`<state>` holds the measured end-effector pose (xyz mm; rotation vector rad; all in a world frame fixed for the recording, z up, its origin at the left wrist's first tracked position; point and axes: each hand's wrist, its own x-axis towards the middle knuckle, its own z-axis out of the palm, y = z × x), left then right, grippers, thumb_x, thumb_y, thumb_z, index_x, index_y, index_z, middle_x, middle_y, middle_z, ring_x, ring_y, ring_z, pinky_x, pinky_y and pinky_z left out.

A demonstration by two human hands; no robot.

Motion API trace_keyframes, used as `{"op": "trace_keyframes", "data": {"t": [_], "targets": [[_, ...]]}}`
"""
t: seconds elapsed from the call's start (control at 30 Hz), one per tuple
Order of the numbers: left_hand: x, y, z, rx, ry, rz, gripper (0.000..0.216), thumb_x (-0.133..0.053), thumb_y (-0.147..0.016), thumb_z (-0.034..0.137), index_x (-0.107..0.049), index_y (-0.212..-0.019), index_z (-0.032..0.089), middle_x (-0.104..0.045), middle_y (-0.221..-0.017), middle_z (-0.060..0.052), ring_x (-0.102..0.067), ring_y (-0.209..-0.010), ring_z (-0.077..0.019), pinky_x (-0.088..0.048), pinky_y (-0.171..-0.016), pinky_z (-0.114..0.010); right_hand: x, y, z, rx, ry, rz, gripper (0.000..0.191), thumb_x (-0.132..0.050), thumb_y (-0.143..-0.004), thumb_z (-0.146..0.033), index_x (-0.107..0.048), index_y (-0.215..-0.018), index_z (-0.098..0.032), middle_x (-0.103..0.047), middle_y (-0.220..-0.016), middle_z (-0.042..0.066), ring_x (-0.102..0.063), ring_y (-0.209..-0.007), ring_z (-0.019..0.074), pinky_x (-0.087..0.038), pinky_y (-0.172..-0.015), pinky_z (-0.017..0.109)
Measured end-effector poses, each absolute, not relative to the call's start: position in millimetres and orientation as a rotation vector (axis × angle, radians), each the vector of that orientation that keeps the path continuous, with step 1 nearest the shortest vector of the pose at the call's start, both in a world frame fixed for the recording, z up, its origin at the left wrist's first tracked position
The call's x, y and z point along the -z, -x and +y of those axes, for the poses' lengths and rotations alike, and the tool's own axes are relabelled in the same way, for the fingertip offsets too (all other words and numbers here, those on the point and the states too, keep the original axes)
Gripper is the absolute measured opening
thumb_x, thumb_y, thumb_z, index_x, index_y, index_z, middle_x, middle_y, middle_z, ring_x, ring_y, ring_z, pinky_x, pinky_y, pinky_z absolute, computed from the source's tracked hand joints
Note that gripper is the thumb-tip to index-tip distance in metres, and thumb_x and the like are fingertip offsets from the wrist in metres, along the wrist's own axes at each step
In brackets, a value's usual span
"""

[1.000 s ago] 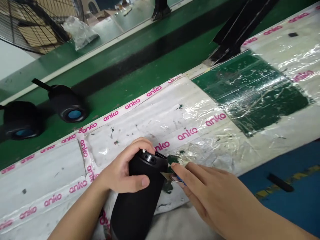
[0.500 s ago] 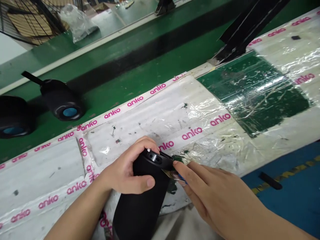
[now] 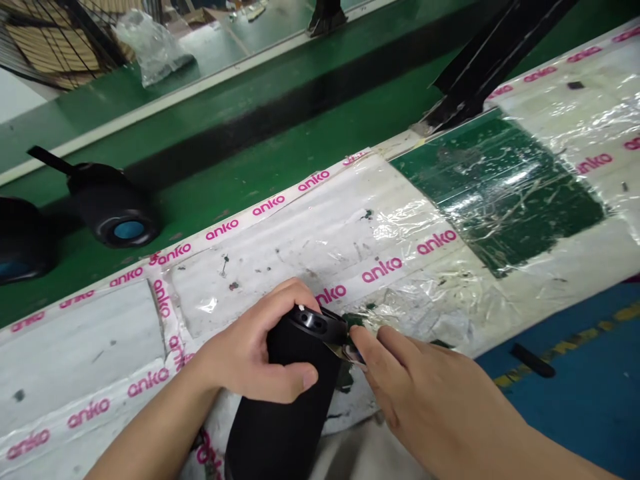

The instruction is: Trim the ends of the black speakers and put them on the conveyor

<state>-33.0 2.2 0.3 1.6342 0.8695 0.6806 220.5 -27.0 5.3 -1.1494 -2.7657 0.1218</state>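
Note:
A black cylindrical portable speaker (image 3: 287, 413) stands tilted near the table's front edge, its end with a glossy socket panel (image 3: 310, 322) facing up. My left hand (image 3: 260, 360) is wrapped round its upper part, thumb across the front and fingers behind. From the right, my right hand (image 3: 415, 380) pinches a thin metal-bladed tool (image 3: 350, 353), which looks like a utility knife. The blade touches the rim of the speaker's top end, just right of the panel. Most of the tool's handle is hidden by my fingers.
Two more black speakers with blue round ends, one of them (image 3: 113, 207) with a strap, lie on the green conveyor belt (image 3: 280, 140) beyond. A black metal post (image 3: 480, 73) rises at the back right. A black strip (image 3: 533, 360) lies on the blue floor.
The view has shifted slightly. Both hands stay on the speaker, and the blade remains at its rim with barely any movement. The speakers on the belt appear a little further left.

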Motion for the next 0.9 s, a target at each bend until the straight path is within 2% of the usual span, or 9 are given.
{"op": "trace_keyframes", "data": {"t": [0.17, 0.3, 0.43, 0.5, 0.57, 0.67, 0.73, 0.9], "targets": [[-8, 29, 5, -0.635, -1.616, 0.879, 0.037, -0.075, -0.079, 0.030, -0.057, -0.111, 0.025, -0.059, -0.105, -0.004, -0.059, -0.093, -0.0232, -0.051, -0.082, -0.037, 1, -218, -31, -0.075, 1.172, -2.729, 0.050, -0.046, -0.077, -0.002, -0.043, -0.126, -0.013, -0.064, -0.077, 0.005, -0.059, -0.047, 0.0226, -0.031, -0.042, 0.033], [-15, 25, 4, -0.619, -1.595, 0.922, 0.031, -0.072, -0.082, 0.027, -0.058, -0.109, 0.025, -0.056, -0.100, -0.003, -0.056, -0.087, -0.0202, -0.048, -0.077, -0.033, -14, -216, -24, -0.257, 1.190, -2.879, 0.058, -0.051, -0.069, -0.001, -0.049, -0.125, -0.012, -0.064, -0.074, 0.004, -0.060, -0.045, 0.0218, -0.024, -0.041, 0.032], [-15, 24, 1, -0.651, -1.593, 0.962, 0.028, -0.071, -0.084, 0.025, -0.059, -0.109, 0.024, -0.056, -0.100, -0.002, -0.056, -0.088, -0.0193, -0.047, -0.078, -0.032, -29, -216, -8, -0.373, 1.177, -2.979, 0.048, -0.057, -0.064, -0.002, -0.052, -0.108, -0.020, -0.057, -0.063, -0.003, -0.053, -0.039, 0.0179, -0.014, -0.042, 0.031], [-13, 23, -2, -0.679, -1.611, 0.973, 0.031, -0.072, -0.082, 0.026, -0.058, -0.110, 0.024, -0.056, -0.102, -0.002, -0.057, -0.091, -0.0204, -0.048, -0.081, -0.033, -31, -220, -4, -0.355, 1.141, -2.980, 0.040, -0.058, -0.068, -0.004, -0.049, -0.102, -0.023, -0.055, -0.062, -0.005, -0.050, -0.038, 0.0176, -0.012, -0.043, 0.032], [-12, 23, -3, -0.697, -1.642, 0.987, 0.036, -0.071, -0.078, 0.024, -0.057, -0.111, 0.024, -0.056, -0.104, -0.003, -0.057, -0.093, -0.0215, -0.048, -0.084, -0.035, -33, -227, -5, -0.326, 1.110, -2.953, 0.029, -0.056, -0.079, -0.007, -0.045, -0.100, -0.024, -0.055, -0.063, -0.005, -0.051, -0.039, 0.0181, -0.013, -0.043, 0.032], [-13, 19, -5, -0.710, -1.673, 1.022, 0.040, -0.069, -0.073, 0.023, -0.056, -0.111, 0.023, -0.056, -0.103, -0.002, -0.057, -0.092, -0.0216, -0.048, -0.085, -0.036, -35, -237, -11, -0.259, 1.078, -2.826, 0.020, -0.042, -0.095, -0.009, -0.044, -0.112, -0.020, -0.062, -0.072, -0.002, -0.061, -0.048, 0.0187, -0.028, -0.042, 0.032], [-15, 16, -6, -0.714, -1.671, 1.040, 0.039, -0.069, -0.072, 0.023, -0.057, -0.109, 0.023, -0.055, -0.101, -0.002, -0.056, -0.091, -0.0210, -0.048, -0.084, -0.035, -35, -238, -15, -0.201, 1.079, -2.770, 0.024, -0.036, -0.098, -0.007, -0.043, -0.119, -0.017, -0.063, -0.075, -0.001, -0.065, -0.052, 0.0185, -0.034, -0.044, 0.031], [-18, 13, -8, -0.729, -1.646, 1.054, 0.036, -0.069, -0.072, 0.021, -0.058, -0.106, 0.022, -0.055, -0.100, -0.001, -0.055, -0.090, -0.0196, -0.047, -0.083, -0.033, -29, -228, -17, -0.113, 1.099, -2.820, 0.024, -0.036, -0.093, -0.005, -0.042, -0.111, -0.020, -0.056, -0.069, -0.003, -0.060, -0.045, 0.0186, -0.029, -0.040, 0.030]]}}
